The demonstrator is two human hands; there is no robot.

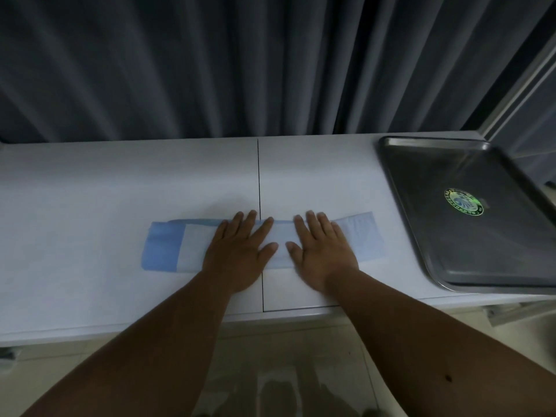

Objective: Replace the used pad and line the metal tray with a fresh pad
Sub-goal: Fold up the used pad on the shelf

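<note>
Both hands, left (237, 251) and right (323, 251), press flat with fingers spread on the folded pad (164, 248), which looks light and limp, best pinched at its corners.

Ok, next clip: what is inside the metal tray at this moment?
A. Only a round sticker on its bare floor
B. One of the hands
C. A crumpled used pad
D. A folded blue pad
A: the metal tray shows bare steel with just a round sticker, while the folded blue pad lies on the counter under the flat left hand and right hand.
</note>
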